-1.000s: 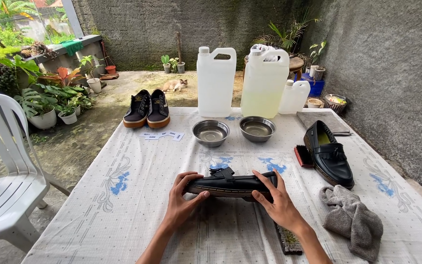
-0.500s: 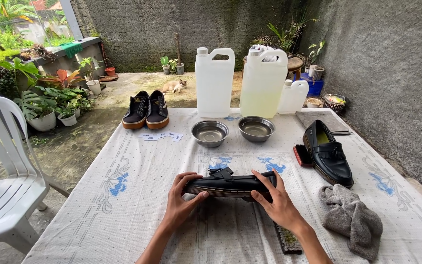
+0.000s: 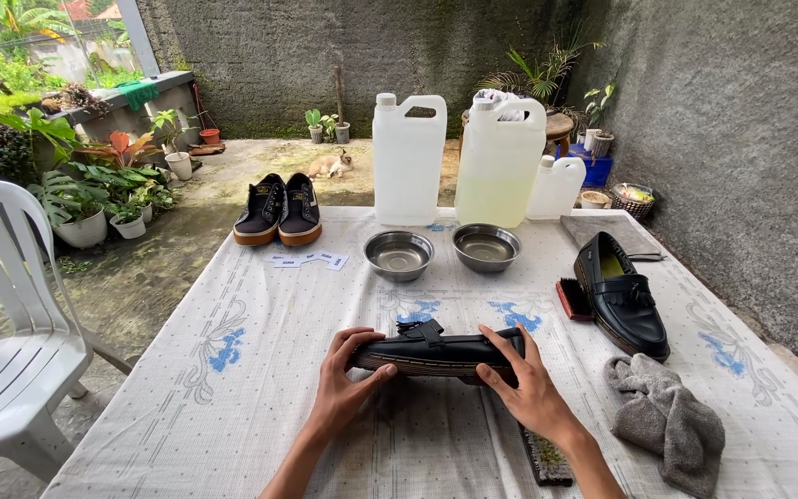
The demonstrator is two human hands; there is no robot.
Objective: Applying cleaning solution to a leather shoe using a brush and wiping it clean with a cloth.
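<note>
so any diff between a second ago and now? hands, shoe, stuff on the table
No visible change. Both the left hand and the right hand still grip the black loafer, lying on its side on the tablecloth, at the same spot. The second loafer, grey cloth, two steel bowls and jugs stayed as they were.

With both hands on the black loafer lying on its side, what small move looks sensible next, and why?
Probably free the right hand and reach for the brush lying just under its wrist, while the left hand steadies the black loafer. The shoe lies on its side with the sole edge facing the person, and neither hand holds a tool.
</note>
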